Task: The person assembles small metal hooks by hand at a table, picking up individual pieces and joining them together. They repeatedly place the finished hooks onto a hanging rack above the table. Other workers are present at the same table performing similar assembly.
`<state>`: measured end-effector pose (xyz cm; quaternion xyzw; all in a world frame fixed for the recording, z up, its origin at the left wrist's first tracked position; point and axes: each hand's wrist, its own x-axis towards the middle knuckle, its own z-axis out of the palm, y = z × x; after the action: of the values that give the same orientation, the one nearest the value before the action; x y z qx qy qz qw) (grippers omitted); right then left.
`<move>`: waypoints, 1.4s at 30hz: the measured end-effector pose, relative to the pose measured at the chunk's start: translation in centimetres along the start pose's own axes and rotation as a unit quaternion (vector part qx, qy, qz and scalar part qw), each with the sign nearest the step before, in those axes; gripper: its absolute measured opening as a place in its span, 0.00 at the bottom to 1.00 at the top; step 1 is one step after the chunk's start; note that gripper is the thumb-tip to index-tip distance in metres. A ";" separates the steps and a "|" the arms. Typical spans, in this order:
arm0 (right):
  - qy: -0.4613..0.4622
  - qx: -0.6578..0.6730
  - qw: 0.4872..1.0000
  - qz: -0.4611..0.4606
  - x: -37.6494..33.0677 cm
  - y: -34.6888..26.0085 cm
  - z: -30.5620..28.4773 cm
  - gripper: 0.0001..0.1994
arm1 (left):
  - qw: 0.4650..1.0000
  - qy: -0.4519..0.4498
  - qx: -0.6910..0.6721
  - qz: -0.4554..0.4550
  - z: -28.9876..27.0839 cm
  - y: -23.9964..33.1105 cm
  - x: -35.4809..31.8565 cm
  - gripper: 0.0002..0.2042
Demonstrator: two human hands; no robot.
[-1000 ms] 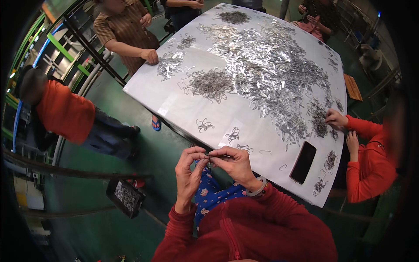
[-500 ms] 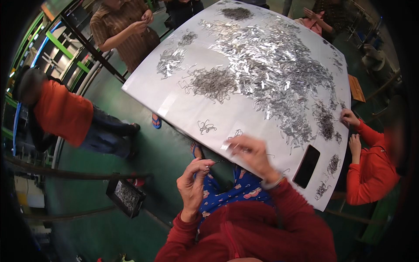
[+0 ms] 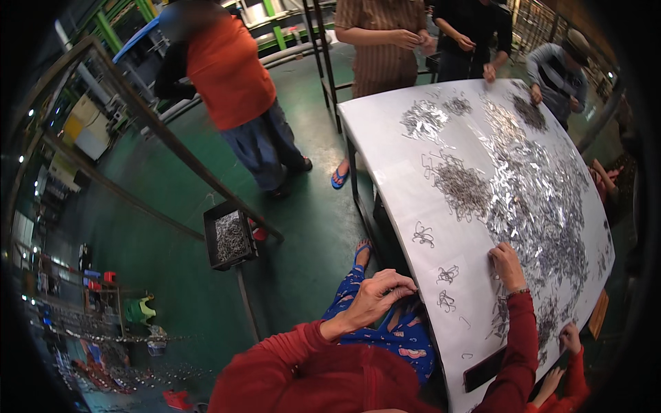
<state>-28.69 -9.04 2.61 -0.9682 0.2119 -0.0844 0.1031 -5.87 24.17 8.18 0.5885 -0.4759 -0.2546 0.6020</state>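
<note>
My left hand [image 3: 377,297] is closed in a pinch beside the near left edge of the white table [image 3: 413,184]; whatever is between its fingertips is too small to make out. My right hand [image 3: 508,267] reaches over the table, its fingers bent down and together at the near edge of a large pile of shiny metal strips [image 3: 533,189]. What those fingers grip is hidden. Between the hands lie small clusters of bent wire hooks [image 3: 447,274]. Farther off, a denser heap of dark wire hooks [image 3: 460,189] adjoins the strips.
A black phone [image 3: 482,372] lies near my right forearm. Another person's hands [image 3: 569,339] work at the table's right side. More people stand at the far side. On the green floor to the left, a black crate [image 3: 231,236] of metal pieces sits near metal frame bars [image 3: 165,141].
The view has swung left, so the table now sits farther right. My right hand has gone from close to my left hand to the strip pile. My left hand stays pinched.
</note>
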 end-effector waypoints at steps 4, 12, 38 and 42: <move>0.182 0.307 0.916 0.182 1.3 -5.2 0.1 0.07 | 0.999 0.005 0.028 0.018 -0.4 -0.8 -0.6 0.05; 0.162 0.703 0.665 0.193 0.3 -22.2 -1.0 0.09 | 1.000 0.008 0.003 0.009 0.4 -1.6 1.0 0.04; 0.215 0.712 0.651 0.155 2.4 -24.2 -1.2 0.09 | 0.998 0.057 0.013 -0.027 -0.7 -6.9 9.3 0.11; 0.178 0.681 0.694 0.149 2.5 -24.0 -2.6 0.09 | 0.929 -0.076 0.300 0.204 2.4 -13.6 20.5 0.10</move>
<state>-17.59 10.82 11.01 -0.5554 0.2527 -0.3596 0.7060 4.07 2.91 0.46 0.6108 -0.6844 -0.0157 0.3979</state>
